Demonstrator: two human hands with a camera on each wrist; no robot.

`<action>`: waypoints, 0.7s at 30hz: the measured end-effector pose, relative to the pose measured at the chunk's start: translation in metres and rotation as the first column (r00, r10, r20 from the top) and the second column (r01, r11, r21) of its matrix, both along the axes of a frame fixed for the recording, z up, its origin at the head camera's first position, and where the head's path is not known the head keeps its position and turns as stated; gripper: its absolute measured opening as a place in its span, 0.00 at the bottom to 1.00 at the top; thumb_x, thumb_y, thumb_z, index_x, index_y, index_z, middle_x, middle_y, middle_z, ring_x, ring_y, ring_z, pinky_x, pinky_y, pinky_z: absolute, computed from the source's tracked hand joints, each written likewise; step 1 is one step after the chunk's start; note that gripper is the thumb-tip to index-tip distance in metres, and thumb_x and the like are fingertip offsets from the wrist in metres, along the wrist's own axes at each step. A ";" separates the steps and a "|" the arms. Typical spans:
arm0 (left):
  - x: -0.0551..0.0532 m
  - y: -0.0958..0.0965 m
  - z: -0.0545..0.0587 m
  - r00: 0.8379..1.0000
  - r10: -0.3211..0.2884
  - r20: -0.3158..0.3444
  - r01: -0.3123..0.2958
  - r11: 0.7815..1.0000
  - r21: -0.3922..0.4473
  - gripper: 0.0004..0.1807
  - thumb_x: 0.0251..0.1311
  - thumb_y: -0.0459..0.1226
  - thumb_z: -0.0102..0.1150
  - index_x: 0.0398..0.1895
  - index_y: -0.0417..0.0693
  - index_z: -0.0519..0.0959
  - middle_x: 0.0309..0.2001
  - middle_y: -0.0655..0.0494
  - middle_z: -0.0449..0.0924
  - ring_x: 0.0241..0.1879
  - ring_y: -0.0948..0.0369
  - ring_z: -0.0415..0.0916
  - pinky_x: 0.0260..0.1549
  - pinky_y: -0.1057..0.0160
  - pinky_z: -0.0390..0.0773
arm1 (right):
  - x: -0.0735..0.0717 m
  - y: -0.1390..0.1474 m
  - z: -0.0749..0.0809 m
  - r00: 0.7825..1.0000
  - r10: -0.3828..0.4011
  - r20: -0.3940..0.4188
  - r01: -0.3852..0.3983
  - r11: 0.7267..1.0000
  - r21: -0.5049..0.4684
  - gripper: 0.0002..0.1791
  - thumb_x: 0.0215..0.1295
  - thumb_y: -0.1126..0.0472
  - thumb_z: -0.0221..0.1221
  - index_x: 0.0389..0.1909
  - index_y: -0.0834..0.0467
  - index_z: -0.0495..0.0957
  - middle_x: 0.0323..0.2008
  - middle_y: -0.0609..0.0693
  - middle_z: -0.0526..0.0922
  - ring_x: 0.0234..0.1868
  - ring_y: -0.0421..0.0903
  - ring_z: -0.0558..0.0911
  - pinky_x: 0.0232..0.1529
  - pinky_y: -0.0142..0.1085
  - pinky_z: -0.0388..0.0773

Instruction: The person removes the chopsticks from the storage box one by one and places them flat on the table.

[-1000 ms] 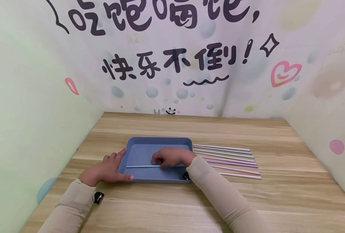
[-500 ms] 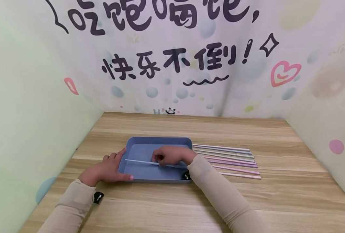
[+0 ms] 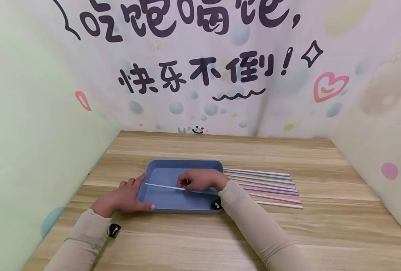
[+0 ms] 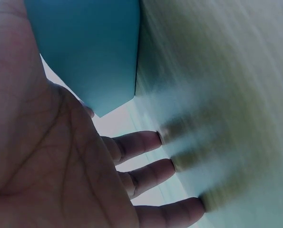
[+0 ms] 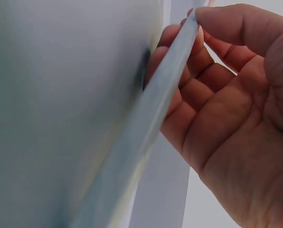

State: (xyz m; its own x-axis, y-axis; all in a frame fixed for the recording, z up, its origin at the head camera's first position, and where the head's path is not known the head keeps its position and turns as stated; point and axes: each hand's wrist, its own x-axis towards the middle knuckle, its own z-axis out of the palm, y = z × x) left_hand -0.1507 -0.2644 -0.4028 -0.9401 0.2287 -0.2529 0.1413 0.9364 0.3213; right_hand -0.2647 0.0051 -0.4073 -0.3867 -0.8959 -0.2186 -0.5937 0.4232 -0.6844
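Observation:
A blue rectangular tray [image 3: 173, 205] lies on the wooden table. My left hand [image 3: 122, 197] rests at its left end, thumb along the near rim and fingers spread by the left wall. In the left wrist view, those fingers [image 4: 143, 178] touch the tabletop beside the tray's outer wall [image 4: 91, 52]. Over the tray, my right hand [image 3: 198, 180] pinches a pale blue chopstick [image 3: 163, 186] between thumb and curled fingers. The chopstick runs slantwise, its left end near the tray's left wall. In the right wrist view, the chopstick [image 5: 146, 114] passes close below the palm [image 5: 236, 123].
Several chopsticks [image 3: 271, 188] in white, blue, green, pink and purple lie side by side to the right of the tray. Their left ends are partly hidden by the tray and right forearm. A printed curtain wall [image 3: 200, 113] stands behind the table [image 3: 187, 241].
The left end of the chopstick has swung up and away from the near side of the tray, so it now slants. The right hand shifted slightly with it. The left hand stayed put.

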 end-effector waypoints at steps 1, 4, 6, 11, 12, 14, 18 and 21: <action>0.000 0.000 0.000 1.000 0.000 0.001 0.000 1.000 0.001 0.68 0.46 0.69 0.66 0.77 0.36 0.44 0.61 0.27 0.62 0.57 0.33 0.61 0.51 0.35 0.69 | 0.000 0.000 0.001 1.000 -0.002 -0.001 0.002 1.000 0.001 0.09 0.66 0.72 0.56 0.43 0.58 0.79 0.32 0.46 0.76 0.33 0.41 0.73 0.36 0.31 0.69; 0.000 0.000 0.001 1.000 0.004 0.007 -0.004 1.000 -0.002 0.68 0.46 0.69 0.66 0.77 0.36 0.45 0.61 0.27 0.62 0.57 0.33 0.61 0.51 0.35 0.69 | 0.001 0.002 0.004 1.000 -0.010 -0.007 0.010 1.000 0.003 0.10 0.66 0.71 0.56 0.44 0.58 0.79 0.32 0.44 0.76 0.35 0.41 0.73 0.37 0.32 0.70; 0.000 0.001 0.002 1.000 0.009 0.012 -0.009 1.000 -0.007 0.68 0.46 0.68 0.67 0.77 0.35 0.45 0.61 0.27 0.62 0.57 0.33 0.61 0.51 0.34 0.69 | 0.000 0.003 0.006 1.000 -0.011 -0.020 0.011 1.000 0.004 0.10 0.66 0.71 0.56 0.45 0.58 0.80 0.33 0.44 0.76 0.35 0.40 0.73 0.38 0.32 0.70; 0.001 0.001 0.003 1.000 0.017 0.020 -0.017 1.000 -0.011 0.69 0.46 0.69 0.67 0.76 0.35 0.45 0.60 0.28 0.62 0.57 0.35 0.61 0.51 0.35 0.69 | -0.001 0.006 0.012 0.999 -0.009 -0.048 0.008 1.000 -0.011 0.12 0.68 0.71 0.53 0.47 0.59 0.79 0.34 0.44 0.76 0.35 0.41 0.73 0.37 0.32 0.70; 0.002 0.001 0.004 1.000 0.017 0.019 -0.017 1.000 -0.009 0.69 0.46 0.69 0.66 0.76 0.35 0.45 0.61 0.28 0.62 0.57 0.35 0.61 0.51 0.35 0.69 | -0.001 0.006 0.013 0.999 -0.011 -0.046 0.010 1.000 -0.016 0.12 0.68 0.72 0.53 0.47 0.59 0.79 0.34 0.45 0.76 0.35 0.41 0.73 0.37 0.33 0.70; 0.002 0.001 0.004 1.000 0.012 0.014 -0.012 1.000 -0.003 0.68 0.46 0.69 0.67 0.76 0.34 0.46 0.61 0.28 0.62 0.57 0.34 0.60 0.52 0.35 0.69 | -0.001 0.007 0.015 0.999 -0.015 -0.042 0.014 1.000 -0.022 0.12 0.68 0.72 0.52 0.48 0.60 0.79 0.34 0.45 0.76 0.35 0.41 0.73 0.36 0.33 0.70; 0.002 0.000 0.003 1.000 0.007 0.010 -0.007 1.000 0.001 0.68 0.46 0.68 0.67 0.77 0.35 0.45 0.61 0.27 0.62 0.58 0.33 0.60 0.51 0.35 0.69 | 0.001 0.009 0.021 0.999 -0.032 -0.032 0.031 0.999 -0.022 0.12 0.69 0.72 0.52 0.49 0.61 0.79 0.34 0.46 0.76 0.34 0.42 0.74 0.35 0.33 0.71; 0.002 -0.001 0.002 1.000 0.007 0.008 -0.007 1.000 -0.002 0.68 0.46 0.68 0.67 0.77 0.36 0.44 0.61 0.27 0.62 0.58 0.33 0.60 0.51 0.35 0.69 | 0.002 0.011 0.026 0.999 -0.044 -0.029 0.043 0.999 -0.021 0.13 0.69 0.72 0.51 0.50 0.62 0.79 0.34 0.46 0.77 0.34 0.42 0.74 0.35 0.34 0.72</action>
